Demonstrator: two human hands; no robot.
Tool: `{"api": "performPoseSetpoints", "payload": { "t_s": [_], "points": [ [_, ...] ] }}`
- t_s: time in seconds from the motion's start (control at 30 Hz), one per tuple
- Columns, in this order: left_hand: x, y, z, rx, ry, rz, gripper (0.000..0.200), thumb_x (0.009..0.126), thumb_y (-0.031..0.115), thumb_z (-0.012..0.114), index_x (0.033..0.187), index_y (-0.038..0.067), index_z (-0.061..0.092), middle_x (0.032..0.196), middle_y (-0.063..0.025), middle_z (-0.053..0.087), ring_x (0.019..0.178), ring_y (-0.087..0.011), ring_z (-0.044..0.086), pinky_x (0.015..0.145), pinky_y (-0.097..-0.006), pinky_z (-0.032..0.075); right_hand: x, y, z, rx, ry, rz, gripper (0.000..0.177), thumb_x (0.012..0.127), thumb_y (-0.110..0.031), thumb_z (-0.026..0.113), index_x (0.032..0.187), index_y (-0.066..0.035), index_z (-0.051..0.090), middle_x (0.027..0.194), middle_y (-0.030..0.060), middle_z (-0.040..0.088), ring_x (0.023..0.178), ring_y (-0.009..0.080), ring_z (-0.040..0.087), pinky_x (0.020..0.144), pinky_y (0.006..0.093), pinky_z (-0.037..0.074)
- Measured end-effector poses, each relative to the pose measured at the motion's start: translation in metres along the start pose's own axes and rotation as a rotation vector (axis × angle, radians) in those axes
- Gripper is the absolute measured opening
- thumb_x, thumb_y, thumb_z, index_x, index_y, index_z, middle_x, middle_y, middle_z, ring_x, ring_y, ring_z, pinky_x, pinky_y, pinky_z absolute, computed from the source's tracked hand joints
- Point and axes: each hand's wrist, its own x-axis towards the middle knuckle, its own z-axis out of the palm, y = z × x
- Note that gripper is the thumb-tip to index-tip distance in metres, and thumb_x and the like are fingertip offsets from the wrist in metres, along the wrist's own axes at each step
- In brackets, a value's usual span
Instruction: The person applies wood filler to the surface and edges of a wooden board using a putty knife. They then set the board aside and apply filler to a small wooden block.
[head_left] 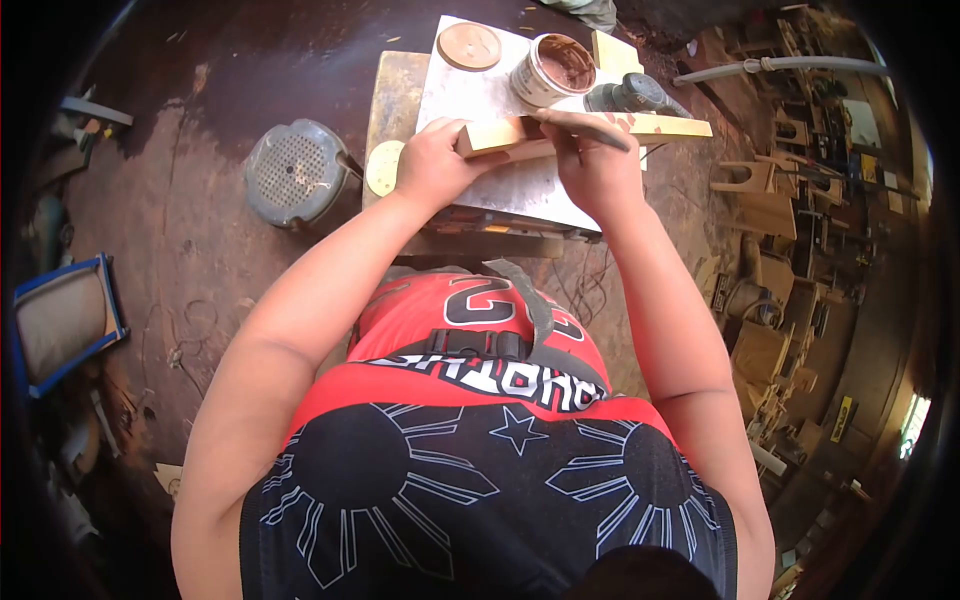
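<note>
My left hand (pixel 433 168) grips the left end of a pale wooden board (pixel 675 127), which is held up over the work table. Reddish-brown patches mark the board's face and upper edge. In my right hand (pixel 604 175) is a dark, flat putty knife (pixel 590 127), lying across the board's upper edge; its tip is hard to make out. Just beyond the board stands an open tub (pixel 540 84) of reddish-brown paste, smeared around its rim. Its round lid (pixel 470 47) lies to the left. A dark power sander (pixel 637 93) sits right of the tub.
The table's pale sheet top (pixel 445 95) has a round yellow sanding disc (pixel 383 168) at its left edge. A grey perforated stool (pixel 298 172) stands left on the floor. A pale hose (pixel 780 64) runs at upper right, above stacked wooden parts (pixel 765 205). A blue-edged frame (pixel 68 325) lies far left.
</note>
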Motion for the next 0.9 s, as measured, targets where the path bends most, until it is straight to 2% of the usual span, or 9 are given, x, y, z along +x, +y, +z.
{"api": "performPoseSetpoints", "payload": {
  "t_s": [0.1, 0.23, 0.37, 0.43, 0.57, 0.63, 0.73, 0.83, 0.9],
  "points": [
    [-0.002, 0.000, 0.000, 0.005, -0.001, -0.007, 0.053, 0.076, 0.047, 0.094, 0.110, 0.010, 0.078, 0.102, -0.0131, 0.076, 0.094, -0.0344, 0.074, 0.082, -0.0435, 0.060, -0.017, 0.000, 0.011, -0.020, -0.029, -0.154, 0.019, 0.092, -0.003, 0.074, 0.110, -0.009, 0.079, 0.102, 0.0141, 0.078, 0.091, 0.0341, 0.075, 0.082, 0.0415, 0.061],
    [-0.004, 0.001, 0.001, 0.013, -0.001, 0.029, 0.051, 0.076, 0.045, 0.094, 0.109, 0.010, 0.078, 0.102, -0.0124, 0.076, 0.094, -0.0340, 0.074, 0.081, -0.0438, 0.060, -0.017, 0.007, -0.007, 0.046, -0.075, -0.159, 0.019, 0.094, -0.004, 0.076, 0.113, -0.009, 0.078, 0.103, 0.0130, 0.080, 0.091, 0.0307, 0.078, 0.083, 0.0395, 0.062],
    [-0.002, 0.005, -0.002, -0.029, 0.013, -0.010, 0.048, 0.076, 0.040, 0.095, 0.109, 0.009, 0.079, 0.104, -0.0128, 0.077, 0.094, -0.0327, 0.075, 0.082, -0.0421, 0.060, -0.018, 0.016, 0.002, 0.096, 0.175, -0.054, 0.014, 0.096, -0.007, 0.076, 0.110, -0.007, 0.079, 0.101, 0.0134, 0.079, 0.088, 0.0319, 0.077, 0.080, 0.0370, 0.060],
    [-0.001, 0.006, -0.004, -0.017, -0.013, -0.013, 0.045, 0.078, 0.036, 0.095, 0.110, 0.007, 0.080, 0.107, -0.0139, 0.078, 0.096, -0.0307, 0.077, 0.084, -0.0393, 0.060, -0.012, 0.003, 0.005, -0.088, 0.182, -0.047, 0.011, 0.096, -0.012, 0.074, 0.103, -0.005, 0.080, 0.093, 0.0159, 0.076, 0.079, 0.0370, 0.073, 0.069, 0.0441, 0.056],
    [-0.003, -0.002, 0.003, -0.011, 0.059, 0.062, 0.047, 0.075, 0.041, 0.095, 0.106, 0.010, 0.078, 0.099, -0.0113, 0.076, 0.092, -0.0331, 0.074, 0.080, -0.0432, 0.060, -0.004, -0.024, 0.020, 0.004, 0.125, 0.253, 0.013, 0.095, -0.013, 0.072, 0.088, -0.002, 0.073, 0.075, 0.0221, 0.071, 0.075, 0.0440, 0.071, 0.068, 0.0489, 0.056],
    [-0.001, -0.002, 0.003, 0.022, 0.042, 0.051, 0.046, 0.075, 0.041, 0.095, 0.104, 0.010, 0.078, 0.098, -0.0110, 0.076, 0.091, -0.0333, 0.074, 0.079, -0.0436, 0.060, 0.003, -0.030, 0.024, 0.078, 0.127, 0.231, 0.017, 0.094, -0.015, 0.072, 0.084, -0.001, 0.073, 0.071, 0.0227, 0.069, 0.072, 0.0446, 0.070, 0.065, 0.0488, 0.056],
    [-0.001, 0.001, 0.001, 0.061, 0.065, 0.080, 0.046, 0.075, 0.042, 0.095, 0.104, 0.010, 0.078, 0.097, -0.0112, 0.075, 0.090, -0.0336, 0.074, 0.078, -0.0439, 0.060, 0.007, -0.036, 0.034, -0.009, 0.130, -0.009, 0.022, 0.094, -0.017, 0.072, 0.080, 0.000, 0.072, 0.068, 0.0221, 0.068, 0.066, 0.0448, 0.069, 0.062, 0.0492, 0.056],
    [-0.001, 0.003, 0.000, 0.001, 0.047, 0.068, 0.048, 0.075, 0.044, 0.094, 0.105, 0.010, 0.078, 0.098, -0.0118, 0.075, 0.091, -0.0341, 0.074, 0.079, -0.0439, 0.060, 0.015, -0.036, 0.027, 0.009, 0.069, 0.086, 0.024, 0.093, -0.018, 0.073, 0.076, 0.000, 0.072, 0.067, 0.0213, 0.068, 0.064, 0.0446, 0.068, 0.060, 0.0490, 0.055],
    [-0.002, 0.000, 0.003, 0.002, 0.044, 0.044, 0.050, 0.075, 0.046, 0.094, 0.106, 0.010, 0.078, 0.099, -0.0122, 0.075, 0.092, -0.0343, 0.074, 0.080, -0.0438, 0.060, 0.021, -0.025, 0.009, -0.003, 0.112, 0.150, 0.022, 0.095, -0.021, 0.076, 0.090, -0.001, 0.080, 0.074, 0.0194, 0.073, 0.065, 0.0380, 0.071, 0.062, 0.0420, 0.054]
  ]
}}
